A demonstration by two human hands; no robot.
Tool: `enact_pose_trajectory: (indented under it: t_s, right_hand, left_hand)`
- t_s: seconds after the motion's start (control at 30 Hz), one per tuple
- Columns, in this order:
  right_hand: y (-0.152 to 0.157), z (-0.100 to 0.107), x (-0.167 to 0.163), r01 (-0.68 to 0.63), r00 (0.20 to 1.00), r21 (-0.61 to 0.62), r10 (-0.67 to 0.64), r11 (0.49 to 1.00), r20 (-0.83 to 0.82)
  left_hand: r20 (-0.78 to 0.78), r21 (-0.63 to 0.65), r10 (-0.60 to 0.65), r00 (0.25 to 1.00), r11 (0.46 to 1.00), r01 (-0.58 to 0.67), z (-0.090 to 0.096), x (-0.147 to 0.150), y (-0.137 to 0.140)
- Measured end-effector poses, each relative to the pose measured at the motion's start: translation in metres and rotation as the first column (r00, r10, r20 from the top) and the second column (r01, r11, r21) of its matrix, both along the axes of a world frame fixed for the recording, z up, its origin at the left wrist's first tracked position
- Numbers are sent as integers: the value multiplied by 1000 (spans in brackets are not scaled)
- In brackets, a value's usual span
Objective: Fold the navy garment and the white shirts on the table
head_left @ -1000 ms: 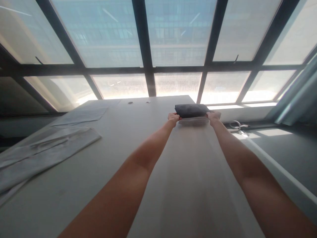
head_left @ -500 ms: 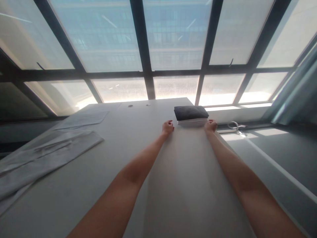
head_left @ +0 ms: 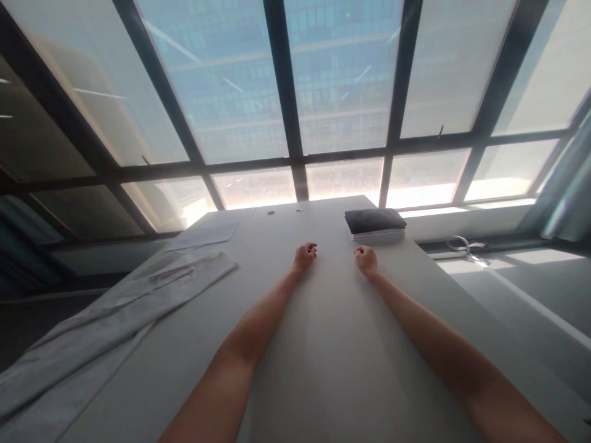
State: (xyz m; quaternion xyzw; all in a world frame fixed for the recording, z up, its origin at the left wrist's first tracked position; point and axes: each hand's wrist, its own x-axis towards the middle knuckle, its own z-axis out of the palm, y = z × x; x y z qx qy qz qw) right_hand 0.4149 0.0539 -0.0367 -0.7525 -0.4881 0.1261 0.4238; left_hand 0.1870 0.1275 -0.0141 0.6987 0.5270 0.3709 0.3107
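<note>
A dark folded cloth (head_left: 375, 219) lies on top of a stack of white folded cloth (head_left: 378, 235) at the far right of the white table. Just in front of the stack, apart from it, is my right hand (head_left: 366, 259), its fingers curled in and nothing seen in them. My left hand (head_left: 305, 256) hovers over or rests on the table to the left, holding nothing, with the fingers loosely bent and slightly apart. Between the two hands only the table top (head_left: 332, 295) shows.
Rumpled white fabric (head_left: 138, 314) is spread along the table's left side, with a flat white piece (head_left: 203, 235) behind it. Two small round items (head_left: 271, 213) sit near the far edge. White looped material (head_left: 462, 245) lies beyond the right edge, below the windows.
Both hands have come away from the folded stack. My right hand has moved left and nearer, off the stack's right corner. The stack stays put while the view has shifted.
</note>
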Motion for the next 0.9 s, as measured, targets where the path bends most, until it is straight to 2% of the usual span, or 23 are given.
enact_pose_trajectory:
  t_s: [0.13,0.27,0.33,0.43,0.53,0.77,0.83,0.9]
  right_hand:
    - [4,2,-63,-137,990,-20,137,990,34]
    - [3,4,-129,-279,956,-48,283,959,81]
    - [-3,5,-161,-366,923,-64,371,929,107]
    - [-15,3,-197,-524,821,-103,534,845,203]
    - [-22,-1,-208,-611,727,-145,625,778,284]
    - [-17,-9,-191,-648,720,-104,651,755,241]
    - [-19,-10,-188,-673,702,-98,674,733,227]
    - [-22,-10,-187,-693,687,-87,693,715,219]
  left_hand:
    - [-76,30,14,997,999,-12,4,-45,-17]
    - [-162,83,1,987,996,13,-1,-89,-55]
    - [-225,124,-37,974,990,67,-9,-107,-80]
    - [-387,213,-75,919,962,169,-22,-126,-110]
    - [-457,239,-66,887,951,194,-28,-134,-117]
    - [-442,223,-113,890,947,231,-27,-136,-94]
    - [-513,186,-59,856,966,178,-24,-147,-90]
    - [-588,157,56,807,986,46,-19,-166,-86]
